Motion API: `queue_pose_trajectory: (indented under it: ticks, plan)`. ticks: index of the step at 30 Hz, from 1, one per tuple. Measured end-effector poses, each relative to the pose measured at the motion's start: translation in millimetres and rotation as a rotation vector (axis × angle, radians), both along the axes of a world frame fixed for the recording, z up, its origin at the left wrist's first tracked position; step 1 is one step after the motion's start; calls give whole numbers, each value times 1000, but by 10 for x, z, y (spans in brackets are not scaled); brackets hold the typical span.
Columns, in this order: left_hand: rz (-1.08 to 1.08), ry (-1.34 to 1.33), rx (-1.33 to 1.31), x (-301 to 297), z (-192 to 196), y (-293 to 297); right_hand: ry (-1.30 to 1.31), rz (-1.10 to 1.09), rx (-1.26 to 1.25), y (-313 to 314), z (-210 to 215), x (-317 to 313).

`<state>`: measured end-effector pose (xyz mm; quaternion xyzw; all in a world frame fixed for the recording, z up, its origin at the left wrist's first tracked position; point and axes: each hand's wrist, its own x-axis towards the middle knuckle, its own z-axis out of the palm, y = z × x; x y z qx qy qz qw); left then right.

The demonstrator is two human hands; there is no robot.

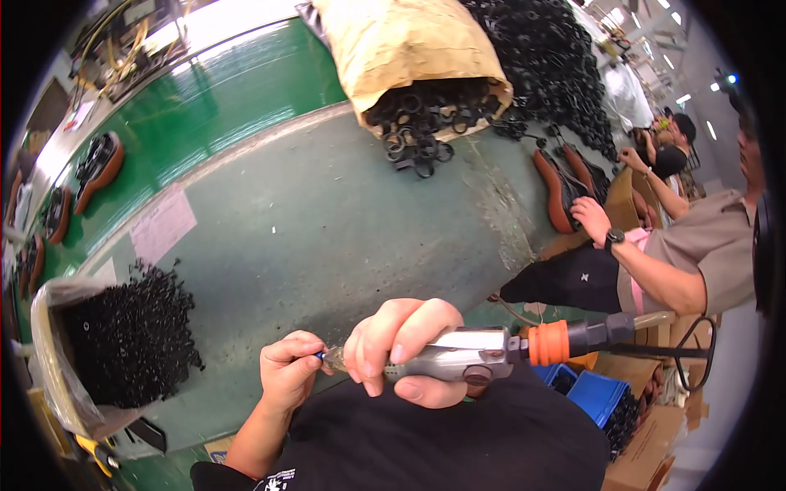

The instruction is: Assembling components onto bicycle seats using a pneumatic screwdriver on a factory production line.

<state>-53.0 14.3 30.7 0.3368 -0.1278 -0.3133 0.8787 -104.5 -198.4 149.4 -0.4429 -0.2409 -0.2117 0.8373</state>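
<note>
My right hand is wrapped round a silver air screwdriver held level in front of my body. An orange collar and a black fitting join its rear end on the right. My left hand is closed in a pinch at the tool's narrow front end. Between its fingertips a small blue piece shows at the tip; the fingers cover most of it, so I cannot tell its kind.
A grey-green worktop bears a paper sack spilling black rings, and a lined box of small black parts. Shoes sit on a green conveyor. At right a co-worker touches other shoes. Blue bins stand lower right.
</note>
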Motion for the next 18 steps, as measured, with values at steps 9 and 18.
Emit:
queue_pose_trajectory:
  ticks: [9,18]
  plan:
    - [-57,-351,169,365,142,-81,-22,79,-88,-201,-24,128]
    - [433,-874,951,331,-193,354,451,-1,320,-637,-809,250]
